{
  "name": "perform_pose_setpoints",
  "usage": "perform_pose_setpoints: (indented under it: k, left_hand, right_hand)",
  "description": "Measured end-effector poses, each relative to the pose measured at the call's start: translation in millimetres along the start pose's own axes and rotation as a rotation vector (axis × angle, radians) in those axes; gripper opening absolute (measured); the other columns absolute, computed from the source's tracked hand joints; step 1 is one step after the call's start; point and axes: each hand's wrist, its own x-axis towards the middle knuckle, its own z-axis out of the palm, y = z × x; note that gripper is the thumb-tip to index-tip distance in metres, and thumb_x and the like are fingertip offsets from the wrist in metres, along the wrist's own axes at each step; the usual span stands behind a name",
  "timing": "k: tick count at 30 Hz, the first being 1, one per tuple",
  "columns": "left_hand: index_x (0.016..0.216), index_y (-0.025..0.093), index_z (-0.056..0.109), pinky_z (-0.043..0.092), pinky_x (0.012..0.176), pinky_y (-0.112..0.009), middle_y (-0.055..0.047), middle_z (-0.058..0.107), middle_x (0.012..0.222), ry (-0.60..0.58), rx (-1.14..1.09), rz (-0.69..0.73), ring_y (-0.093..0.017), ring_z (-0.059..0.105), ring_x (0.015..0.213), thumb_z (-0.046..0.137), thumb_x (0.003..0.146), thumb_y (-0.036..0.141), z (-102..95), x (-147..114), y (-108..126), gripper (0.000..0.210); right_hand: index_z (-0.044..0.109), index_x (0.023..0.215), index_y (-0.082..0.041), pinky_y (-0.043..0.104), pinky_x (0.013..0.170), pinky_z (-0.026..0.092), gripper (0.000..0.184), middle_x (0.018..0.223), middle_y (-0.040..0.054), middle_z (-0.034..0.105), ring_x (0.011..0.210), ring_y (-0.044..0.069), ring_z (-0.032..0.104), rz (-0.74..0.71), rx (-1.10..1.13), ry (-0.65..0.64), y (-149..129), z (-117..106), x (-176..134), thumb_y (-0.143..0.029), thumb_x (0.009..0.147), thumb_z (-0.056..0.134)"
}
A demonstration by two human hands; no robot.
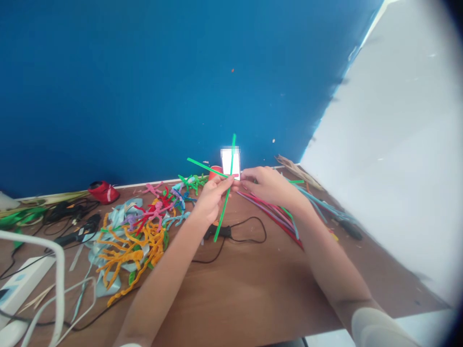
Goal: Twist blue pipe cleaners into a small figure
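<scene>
Thin green pipe cleaners [224, 208] cross each other in front of me, one running up and down, another slanting off to the left. My left hand [214, 195] pinches them at the crossing between thumb and finger. Close against it on the right, my right hand [269, 183] has its fingers bent together in a pinch; what lies between its fingertips is hidden. A short green length [297, 181] shows just beyond the right hand, and I cannot tell whether it joins the crossed ones. Behind the hands stands a phone with a bright screen [227, 161], leaning by the wall, with a red round object [216, 171] beside it.
Twisted orange pipe-cleaner branches [126, 250] and pink figures [158, 212] are heaped on the left with pale ribbon. Loose pipe cleaners [269, 209] lie under the right arm. A black corded tool [220, 232], a white power strip [27, 277] and a red shoe-like item [103, 192] are also on the table.
</scene>
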Motion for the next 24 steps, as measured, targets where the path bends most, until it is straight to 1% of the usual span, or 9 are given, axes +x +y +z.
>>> perform_pose_setpoints:
  k: [5,9,12,16,19,21,24]
  left_hand:
    - [0.081,0.014,0.067,0.041,0.06,-0.018,-0.004,0.073,0.082,0.006,0.037,0.041,-0.009,0.061,0.069,0.088,0.069,0.039,-2.4,2,-4,0.035]
    - [0.08,0.014,0.07,0.033,0.054,-0.02,-0.006,0.073,0.082,0.024,0.119,0.101,-0.008,0.055,0.064,0.085,0.07,0.042,-3.2,2,-6,0.034]
    - [0.075,0.013,0.071,0.027,0.052,-0.02,-0.006,0.071,0.078,0.018,0.117,0.108,-0.007,0.047,0.06,0.086,0.069,0.043,-2.0,2,-7,0.034]
    - [0.078,0.013,0.073,0.029,0.054,-0.021,-0.005,0.069,0.077,-0.014,0.087,0.128,-0.007,0.049,0.062,0.084,0.07,0.043,0.0,3,-8,0.034]
    - [0.079,0.013,0.074,0.03,0.055,-0.022,-0.005,0.067,0.077,-0.018,0.088,0.156,-0.008,0.049,0.063,0.084,0.071,0.044,0.9,3,-9,0.033]
    - [0.079,0.013,0.075,0.031,0.055,-0.021,-0.004,0.065,0.076,-0.016,0.08,0.18,-0.008,0.049,0.064,0.085,0.07,0.045,0.9,4,-9,0.034]
    - [0.077,0.013,0.076,0.033,0.058,-0.021,-0.002,0.063,0.073,-0.006,0.058,0.209,-0.007,0.048,0.064,0.088,0.066,0.043,-0.9,5,-10,0.034]
  right_hand:
    - [0.063,0.076,-0.022,0.03,0.061,0.024,0.02,0.072,0.0007,0.062,0.064,0.014,0.045,-0.025,0.029,0.002,2,3,2,-0.027,0.091,0.051]
    - [0.061,0.073,-0.021,0.03,0.061,0.024,0.017,0.073,0.0016,0.063,0.065,0.014,0.046,-0.008,0.046,0.031,2,3,3,-0.026,0.088,0.053]
    - [0.062,0.074,-0.02,0.03,0.06,0.025,0.018,0.073,0.0018,0.064,0.064,0.014,0.047,-0.015,0.079,0.044,2,3,3,-0.027,0.088,0.054]
    - [0.062,0.072,-0.02,0.029,0.06,0.026,0.017,0.068,-0.0001,0.062,0.061,0.013,0.045,-0.023,0.104,0.07,-1,3,2,-0.025,0.088,0.056]
    - [0.061,0.07,-0.02,0.029,0.06,0.026,0.019,0.064,-0.0012,0.059,0.058,0.012,0.041,-0.009,0.117,0.085,-5,4,2,-0.024,0.089,0.058]
    - [0.059,0.068,-0.019,0.03,0.06,0.025,0.022,0.062,-0.0016,0.057,0.057,0.011,0.039,-0.008,0.121,0.086,-7,4,2,-0.024,0.09,0.058]
    - [0.06,0.069,-0.019,0.029,0.06,0.026,0.022,0.063,-0.0017,0.057,0.058,0.011,0.04,-0.021,0.14,0.061,-10,5,3,-0.025,0.091,0.058]
